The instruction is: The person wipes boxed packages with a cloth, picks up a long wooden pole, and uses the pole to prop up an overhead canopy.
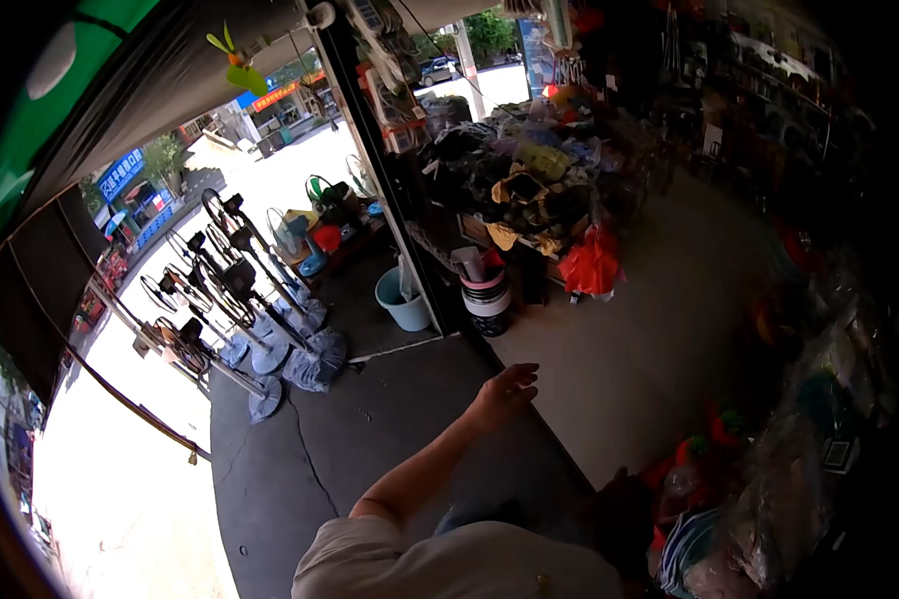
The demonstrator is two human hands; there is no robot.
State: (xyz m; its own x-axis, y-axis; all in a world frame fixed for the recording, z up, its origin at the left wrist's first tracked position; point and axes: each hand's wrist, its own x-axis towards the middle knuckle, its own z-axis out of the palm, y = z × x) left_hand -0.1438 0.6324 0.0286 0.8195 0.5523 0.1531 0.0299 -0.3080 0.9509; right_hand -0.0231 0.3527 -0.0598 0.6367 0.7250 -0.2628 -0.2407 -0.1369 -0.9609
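My left hand is held out in front of my body, above the dark floor. Its fingers are loosely bent with gaps between them, and nothing is in them. Past it stands a stack of buckets, apart from the hand. On my other side, a dark shape that looks like my right hand hangs low in shadow near plastic-wrapped goods. Its fingers are too dark to make out.
Several standing fans with bagged bases are at the left. A light blue bucket stands beside a post. Piled goods cover a table, with a red plastic bag hanging at its edge.
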